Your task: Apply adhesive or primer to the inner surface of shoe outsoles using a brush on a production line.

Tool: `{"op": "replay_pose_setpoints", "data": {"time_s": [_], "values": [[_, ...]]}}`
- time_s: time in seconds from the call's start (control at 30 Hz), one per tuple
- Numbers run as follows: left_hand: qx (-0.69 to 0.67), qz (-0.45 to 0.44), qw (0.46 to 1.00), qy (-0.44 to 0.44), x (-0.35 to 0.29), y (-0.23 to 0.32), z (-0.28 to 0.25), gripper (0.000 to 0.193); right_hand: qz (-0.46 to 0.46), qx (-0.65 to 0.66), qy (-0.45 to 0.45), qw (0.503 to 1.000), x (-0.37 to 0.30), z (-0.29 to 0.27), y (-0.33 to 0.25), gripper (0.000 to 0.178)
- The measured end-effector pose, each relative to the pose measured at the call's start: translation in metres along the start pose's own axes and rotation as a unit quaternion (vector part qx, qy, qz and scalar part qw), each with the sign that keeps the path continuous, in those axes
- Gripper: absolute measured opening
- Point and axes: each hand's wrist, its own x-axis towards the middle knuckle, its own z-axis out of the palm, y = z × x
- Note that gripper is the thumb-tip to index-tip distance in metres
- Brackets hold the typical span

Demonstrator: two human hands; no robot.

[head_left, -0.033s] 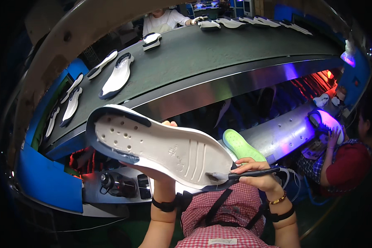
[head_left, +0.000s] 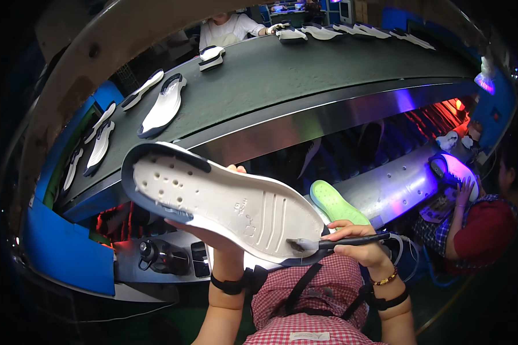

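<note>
Right hand (head_left: 365,253) grasps a brush (head_left: 360,239), its bristles at the toe end of the white sole (head_left: 224,201); the left hand (head_left: 210,241), largely hidden, seems to clasp it underneath. The sole has just tilted slightly; brushing, I judge, has barely advanced.

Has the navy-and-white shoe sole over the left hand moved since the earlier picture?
Yes, slightly: the heel end of the shoe sole has shifted upward in the view, judged against the conveyor's metal side.
</note>
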Motion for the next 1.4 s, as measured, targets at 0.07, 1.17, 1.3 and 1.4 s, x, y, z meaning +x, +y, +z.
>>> {"op": "replay_pose_setpoints", "data": {"time_s": [0.07,1.17,1.3,1.4], "values": [[-0.104,-0.007,0.995,0.011,0.002,0.002,0.001,0.092,0.05,0.117,0.035,0.991,-0.008,0.004,0.004,0.021],[-0.034,-0.259,0.947,0.19,-0.091,-0.04,-0.036,0.104,0.034,-0.089,-0.142,0.985,0.007,0.038,-0.026,0.022],[-0.014,-0.294,0.944,0.151,-0.087,-0.029,-0.033,0.096,-0.031,-0.064,-0.224,0.972,0.007,0.024,-0.031,0.021],[-0.062,-0.294,0.946,0.121,-0.08,-0.026,-0.027,0.077,-0.02,-0.098,-0.119,0.988,0.009,0.021,-0.025,0.023]]}}
